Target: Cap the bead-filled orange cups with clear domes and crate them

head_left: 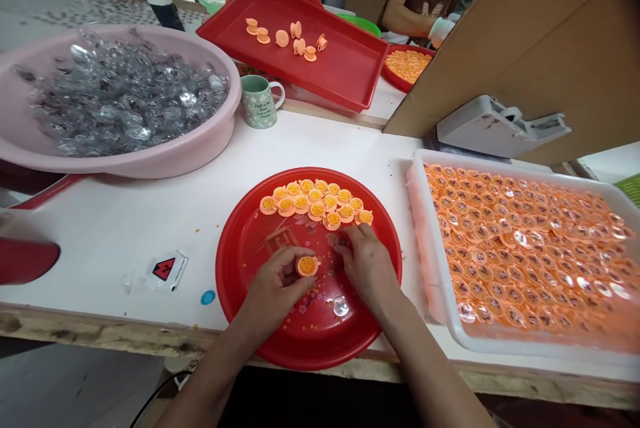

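In front of me lies a round red tray (240, 268) with a printed floral pattern and small orange bits scattered on it. My left hand (275, 281) pinches a small orange toy teacup (307, 266) on a saucer, with yellow-orange filling facing up. Several similar filled cups (316, 196) stand in curved rows at the tray's far side. My right hand (367, 261) is over the tray's right half, fingertips bunched close to the nearest cups; what they hold, if anything, is hidden. A clear plastic dome (341, 307) lies on the tray below my hands.
A pink basin (220, 141) of clear plastic domes stands left, beside a green mug (259, 103). At right is a white bin (465, 341) of finished-looking orange cups, with a tape dispenser (480, 125) behind. A tilted red tray (345, 75) holds loose cups. Two people sit opposite.
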`<state>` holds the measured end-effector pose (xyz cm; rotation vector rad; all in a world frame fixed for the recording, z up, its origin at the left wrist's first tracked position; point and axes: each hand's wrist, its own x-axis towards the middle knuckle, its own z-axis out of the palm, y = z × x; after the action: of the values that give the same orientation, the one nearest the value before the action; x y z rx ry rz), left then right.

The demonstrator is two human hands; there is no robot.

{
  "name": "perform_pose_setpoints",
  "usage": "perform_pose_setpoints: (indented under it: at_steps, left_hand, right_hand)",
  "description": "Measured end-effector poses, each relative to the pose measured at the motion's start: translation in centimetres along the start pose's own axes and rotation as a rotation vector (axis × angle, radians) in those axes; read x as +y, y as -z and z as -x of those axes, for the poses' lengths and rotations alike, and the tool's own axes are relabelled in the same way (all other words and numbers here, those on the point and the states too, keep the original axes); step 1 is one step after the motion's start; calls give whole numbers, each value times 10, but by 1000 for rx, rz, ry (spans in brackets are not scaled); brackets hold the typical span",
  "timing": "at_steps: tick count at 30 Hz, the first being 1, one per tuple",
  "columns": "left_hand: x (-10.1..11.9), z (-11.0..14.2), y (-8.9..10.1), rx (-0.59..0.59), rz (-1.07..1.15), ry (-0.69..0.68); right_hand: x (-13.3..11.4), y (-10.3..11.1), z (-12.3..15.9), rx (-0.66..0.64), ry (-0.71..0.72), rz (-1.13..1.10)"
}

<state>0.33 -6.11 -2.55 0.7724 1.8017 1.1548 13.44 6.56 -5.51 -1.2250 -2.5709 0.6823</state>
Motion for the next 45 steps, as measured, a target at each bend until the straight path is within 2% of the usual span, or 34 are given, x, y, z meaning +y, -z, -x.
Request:
perform_pose_setpoints:
  at_steps: [5, 9, 11, 15, 18, 21, 25, 29, 31, 33, 36, 40, 42, 45]
  left_hand:
    - [-6, 2, 0, -56, 69, 12]
    - [-11, 2, -1, -51, 46, -18]
    - [-10, 2, -4, -52, 75, -1]
    - [-5, 3, -12, -37, 223, 109]
    - [-3, 4, -15, -40, 307, 179]
    - [-3, 5, -13, -49, 420, 236]
    - [-2, 5, -12, -27, 653, 308]
    - [1, 6, -20, 50, 673, 278]
    - [3, 8, -27, 52, 673, 264]
    - [5, 11, -33, 44, 689, 248]
    - [4, 14, -40, 38, 688, 218]
    - [-1, 14, -42, 40, 462, 124]
    - [-4, 12, -40, 48, 346, 67]
    - [-4, 9, -36, 26, 275, 32]
  right_hand:
    - [12, -8, 4, -41, 11, -87]
    - [18, 3, 24, -20, -11, -231]
    - [16, 10, 31, -46, -107, -424]
    - [13, 18, 36, -210, -341, -928]
    - [15, 19, 36, -232, -369, -1110]
    - [19, 20, 39, -233, -340, -1179]
    - [18, 22, 44, -243, -331, -1174]
    - [4, 20, 45, -292, -347, -1223]
    - [-4, 16, 45, -278, -334, -1228]
    - [-8, 11, 46, -204, -325, -1177]
    - [-9, 8, 48, -31, -295, -966]
    - [-9, 10, 54, 169, -80, -597]
    - [-9, 12, 55, 221, 8, -472]
    - [-9, 13, 57, 226, 73, -393]
